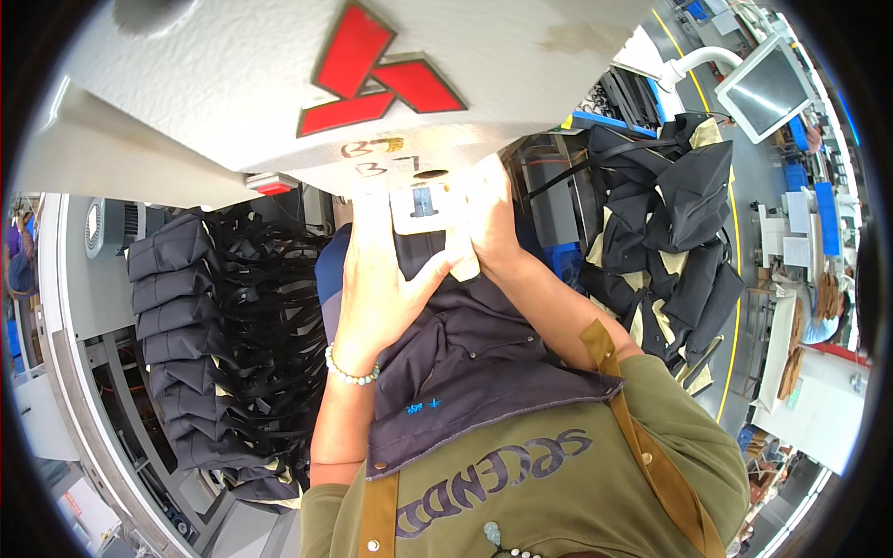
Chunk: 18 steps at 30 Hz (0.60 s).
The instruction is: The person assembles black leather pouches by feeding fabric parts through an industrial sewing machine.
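Both my hands reach under the front of a large white machine head, which looks like an industrial sewing machine. My left hand, with a beaded bracelet on its wrist, has its fingers stretched forward and its thumb spread to the right. Its fingertips are lost in glare at the machine's lower edge. Opposite it, my right hand is raised beside a small white plate with a dark slot; its fingers are washed out and partly hidden. A pale yellow piece shows between the left thumb and right palm.
On the left, folded black fabric pieces with dangling black straps are stacked in a row. A heap of black fabric pieces with pale yellow lining hangs at right. Beyond it stands a screen on an arm. My dark apron covers my lap.
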Motion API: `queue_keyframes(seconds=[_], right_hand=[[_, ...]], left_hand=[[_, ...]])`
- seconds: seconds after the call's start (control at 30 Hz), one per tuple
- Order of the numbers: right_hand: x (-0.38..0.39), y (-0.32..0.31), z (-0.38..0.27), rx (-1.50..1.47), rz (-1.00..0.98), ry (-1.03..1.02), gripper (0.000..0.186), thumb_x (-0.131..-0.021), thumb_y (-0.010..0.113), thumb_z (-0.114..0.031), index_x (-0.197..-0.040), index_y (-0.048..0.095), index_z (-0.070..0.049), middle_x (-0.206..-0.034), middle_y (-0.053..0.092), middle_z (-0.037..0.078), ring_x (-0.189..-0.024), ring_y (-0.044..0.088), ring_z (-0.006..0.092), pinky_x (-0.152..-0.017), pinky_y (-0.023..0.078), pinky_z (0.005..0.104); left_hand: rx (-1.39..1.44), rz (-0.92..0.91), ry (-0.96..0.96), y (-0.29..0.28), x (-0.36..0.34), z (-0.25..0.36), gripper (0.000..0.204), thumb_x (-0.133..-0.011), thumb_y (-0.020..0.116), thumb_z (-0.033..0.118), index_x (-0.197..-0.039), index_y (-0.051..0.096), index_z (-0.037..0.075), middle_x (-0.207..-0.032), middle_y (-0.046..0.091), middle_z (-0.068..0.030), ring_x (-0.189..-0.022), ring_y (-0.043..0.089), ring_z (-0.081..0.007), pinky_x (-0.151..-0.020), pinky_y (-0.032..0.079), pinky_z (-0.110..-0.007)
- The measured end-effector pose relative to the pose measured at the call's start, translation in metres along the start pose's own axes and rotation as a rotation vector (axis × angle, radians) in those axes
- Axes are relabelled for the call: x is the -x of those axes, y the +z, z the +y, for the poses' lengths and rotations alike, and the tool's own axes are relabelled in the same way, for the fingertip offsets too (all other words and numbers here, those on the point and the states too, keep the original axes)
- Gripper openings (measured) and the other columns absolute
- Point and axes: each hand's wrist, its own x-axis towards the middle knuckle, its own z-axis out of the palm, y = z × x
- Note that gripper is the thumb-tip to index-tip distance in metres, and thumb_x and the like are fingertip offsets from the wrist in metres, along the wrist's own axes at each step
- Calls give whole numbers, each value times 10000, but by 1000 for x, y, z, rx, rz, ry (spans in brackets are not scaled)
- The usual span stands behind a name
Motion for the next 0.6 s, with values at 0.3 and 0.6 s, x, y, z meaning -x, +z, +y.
queue_keyframes(seconds=[0.3, 0.6], right_hand=[[-7, -16, 6, 82, -104, -39, 58, -1001, 543, -113, -963, 542, -69, -857, 568, 1, -758, 540, 54, -686, 461, 227], [-18, -22, -27, 661, -142, -321, 357, -879, 657, -25, -1207, 523, 13, -1055, 620, 67, -1030, 607, 146, -914, 498, 300]], left_hand=[[-1, 87, 78, 0, 1, 3, 706, -770, 834, 222, -1338, 507, -40, -1274, 568, -224, -1182, 567, -350, -1019, 444, -424], [-533, 202, 239, 5, 8, 30, 499, -896, 675, 188, -1321, 535, -31, -1355, 510, -259, -1319, 434, -438, -1056, 381, -500]])
